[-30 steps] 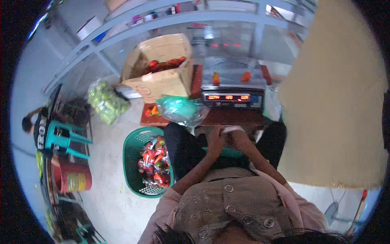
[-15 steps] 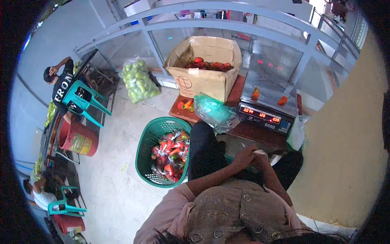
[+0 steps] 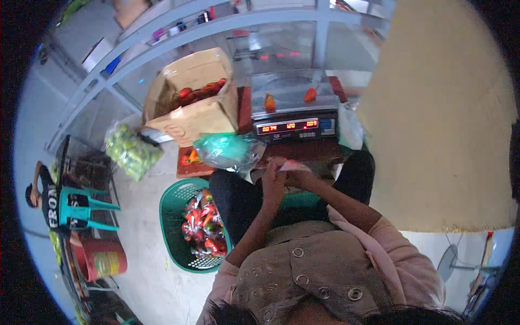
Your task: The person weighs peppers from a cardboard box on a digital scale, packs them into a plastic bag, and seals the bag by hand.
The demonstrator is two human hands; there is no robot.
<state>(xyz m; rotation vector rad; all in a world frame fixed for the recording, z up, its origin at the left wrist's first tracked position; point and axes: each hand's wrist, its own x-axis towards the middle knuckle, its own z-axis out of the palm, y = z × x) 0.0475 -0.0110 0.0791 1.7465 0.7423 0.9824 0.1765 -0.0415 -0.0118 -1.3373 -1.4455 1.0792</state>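
Observation:
Above my lap, my left hand (image 3: 273, 173) and my right hand (image 3: 299, 180) meet with bent fingers, both closed on a small plastic bag (image 3: 293, 165). It looks pale and shiny with a reddish tint; blur hides its contents. Just beyond, a digital scale (image 3: 295, 122) with a lit red display carries two peppers on its plate, an orange one (image 3: 269, 102) and a red one (image 3: 310, 95). Left of the scale lies a clear and green plastic bag bundle (image 3: 227, 149). A green basket (image 3: 168, 227) beside my left leg holds bagged red peppers (image 3: 206, 222).
An open cardboard box (image 3: 203, 116) of red peppers stands beyond the bundle. Several loose peppers (image 3: 190, 157) lie on a low reddish board. A bag of green peppers (image 3: 132, 150) rests on the floor. Far left, a person (image 3: 44, 189) sits on a teal chair (image 3: 76, 208) near a red bucket (image 3: 100, 257).
My view has turned right, so the scale, box and basket appear farther left. Both hands have risen nearer the scale, still together, and the reddish tint of the small bag now shows.

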